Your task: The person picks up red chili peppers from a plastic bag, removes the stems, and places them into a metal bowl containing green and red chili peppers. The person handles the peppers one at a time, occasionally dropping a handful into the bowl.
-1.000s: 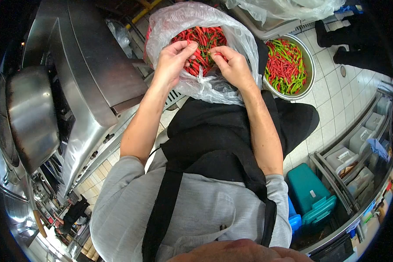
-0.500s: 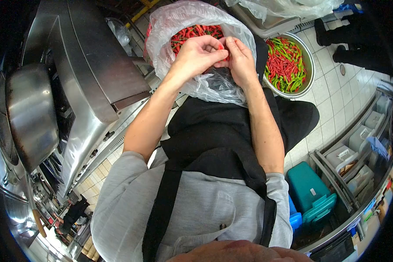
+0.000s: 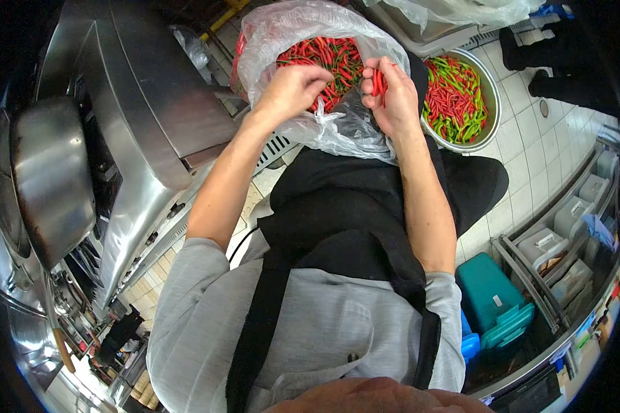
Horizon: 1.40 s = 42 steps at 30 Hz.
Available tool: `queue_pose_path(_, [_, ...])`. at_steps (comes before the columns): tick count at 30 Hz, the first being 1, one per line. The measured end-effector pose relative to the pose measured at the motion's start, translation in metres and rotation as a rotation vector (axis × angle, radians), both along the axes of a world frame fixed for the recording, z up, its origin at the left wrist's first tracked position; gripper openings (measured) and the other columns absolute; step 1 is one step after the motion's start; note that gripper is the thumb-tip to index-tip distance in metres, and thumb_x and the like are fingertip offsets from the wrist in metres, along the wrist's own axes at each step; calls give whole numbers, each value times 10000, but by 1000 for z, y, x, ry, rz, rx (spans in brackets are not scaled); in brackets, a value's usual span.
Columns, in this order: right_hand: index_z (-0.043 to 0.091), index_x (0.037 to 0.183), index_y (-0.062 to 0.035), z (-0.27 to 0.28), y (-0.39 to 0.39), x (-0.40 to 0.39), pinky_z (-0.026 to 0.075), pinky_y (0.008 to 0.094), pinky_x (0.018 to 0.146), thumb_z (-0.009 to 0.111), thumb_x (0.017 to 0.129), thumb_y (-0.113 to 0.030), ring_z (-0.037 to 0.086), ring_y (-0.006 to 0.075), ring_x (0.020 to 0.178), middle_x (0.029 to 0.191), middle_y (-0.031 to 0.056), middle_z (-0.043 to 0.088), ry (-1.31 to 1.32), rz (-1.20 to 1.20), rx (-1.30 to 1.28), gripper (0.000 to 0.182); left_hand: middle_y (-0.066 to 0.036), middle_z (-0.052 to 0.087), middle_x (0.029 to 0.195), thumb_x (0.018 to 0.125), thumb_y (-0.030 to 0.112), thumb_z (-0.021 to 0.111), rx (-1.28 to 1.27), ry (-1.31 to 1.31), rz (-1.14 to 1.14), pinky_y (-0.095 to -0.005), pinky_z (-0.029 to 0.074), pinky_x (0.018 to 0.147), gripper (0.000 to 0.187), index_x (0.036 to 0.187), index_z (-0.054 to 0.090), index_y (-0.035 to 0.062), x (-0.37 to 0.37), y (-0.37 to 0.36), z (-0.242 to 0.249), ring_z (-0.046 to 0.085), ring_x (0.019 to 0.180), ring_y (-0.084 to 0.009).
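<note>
A clear plastic bag (image 3: 382,41) stands open before me, full of red chilies (image 3: 327,55) with green stems. Over its left part is my left hand (image 3: 284,91), thumb and fingers pinched together; whatever is between the tips is too small or hidden to tell. My right hand (image 3: 399,103) is at the bag's right edge, its fingers curled around a few red chilies (image 3: 378,82). To the right of that hand, a round metal bowl (image 3: 493,103) holds many red and green chilies (image 3: 455,100).
Steel kitchen equipment (image 3: 165,76) and a large metal pot (image 3: 52,179) are on the left. At the right stand a teal bin (image 3: 486,289) and a rack with containers (image 3: 537,244). A person's dark-clothed legs (image 3: 565,62) show at upper right on the tiled floor.
My hands, together over the bag half a second ago, are now apart. My left hand has moved left over the chilies, and my right hand slightly right, with red chilies now visible in it.
</note>
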State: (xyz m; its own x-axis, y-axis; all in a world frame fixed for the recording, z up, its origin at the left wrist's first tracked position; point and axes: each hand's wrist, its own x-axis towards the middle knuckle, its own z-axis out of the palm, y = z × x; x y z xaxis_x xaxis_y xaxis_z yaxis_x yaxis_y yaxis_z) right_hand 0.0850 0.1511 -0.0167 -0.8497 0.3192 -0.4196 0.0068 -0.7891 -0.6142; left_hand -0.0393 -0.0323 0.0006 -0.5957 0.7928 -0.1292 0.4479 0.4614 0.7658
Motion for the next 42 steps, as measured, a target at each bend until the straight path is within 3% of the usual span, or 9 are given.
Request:
queue_pose_path(5, [603, 1098, -29, 13, -4, -1, 344, 226, 447, 524, 1055, -343, 477, 83, 563, 837, 21, 582, -27, 29, 79, 327, -112, 657, 1102, 827, 76, 675, -180, 447, -170, -441, 517, 912, 369, 1188, 714, 139, 14, 2, -22, 647, 1024, -331])
queue_pose_path(12, [595, 1169, 0, 32, -9, -14, 301, 204, 450, 509, 1055, -405, 433, 63, 588, 907, 16, 570, 36, 103, -3, 430, -87, 656, 1079, 828, 120, 699, -166, 571, -158, -426, 514, 872, 243, 1069, 720, 101, 17, -4, -28, 648, 985, -315])
queue_pose_path(14, [595, 1183, -1, 32, -12, -17, 309, 203, 456, 513, 1051, -422, 436, 64, 595, 914, 14, 569, 62, 127, -11, 449, -89, 686, 1016, 823, 131, 718, 24, 437, -26, -423, 516, 863, 182, 1001, 731, 98, 14, -6, -26, 648, 960, -339])
queue_pose_path(16, [592, 1198, -4, 21, -18, -14, 324, 201, 473, 541, 1033, -445, 451, 61, 624, 924, 6, 567, 33, 113, 10, 474, -66, 720, 971, 872, 158, 729, 94, 394, 97, -366, 522, 833, 129, 970, 742, 74, 15, -5, -17, 670, 918, -257])
queue_pose_path(18, [606, 1136, -42, 8, -14, -17, 337, 207, 484, 641, 993, -386, 463, 54, 642, 885, -9, 549, 37, 98, -29, 374, -52, 726, 992, 917, 186, 715, 246, -118, 487, -277, 503, 835, 144, 973, 749, 58, 4, -5, -18, 654, 906, -119])
queue_pose_path(21, [606, 1133, -40, 6, -13, -15, 351, 207, 489, 715, 946, -186, 476, 47, 649, 865, -29, 561, 30, 58, 67, 261, -50, 720, 1014, 971, 201, 674, 423, -285, 548, -256, 510, 793, 210, 1072, 706, 20, -2, -7, -17, 644, 856, -99])
queue_pose_path(28, [615, 1129, -17, 2, -20, -16, 354, 225, 449, 700, 949, -150, 449, 46, 551, 725, -35, 541, 21, 144, 253, 239, -15, 697, 998, 972, 185, 693, 414, -558, 453, -246, 527, 719, 226, 1134, 661, 32, 6, 2, -3, 651, 818, -94])
queue_pose_path(34, [644, 1088, -31, -1, -22, -12, 302, 208, 450, 678, 978, -193, 398, 25, 530, 673, -69, 493, 57, 194, 345, 198, -65, 736, 918, 887, 183, 775, 7, 64, 236, -278, 549, 655, 209, 1020, 723, 31, 21, 9, 24, 684, 741, -122])
queue_pose_path(42, [646, 994, -53, 0, -22, -12, 287, 217, 443, 647, 986, -206, 389, 19, 514, 665, -77, 504, 65, 206, 400, 153, -126, 737, 941, 896, 231, 742, -10, 493, 104, -311, 575, 680, 223, 1034, 729, 56, 24, 13, 46, 726, 779, -203])
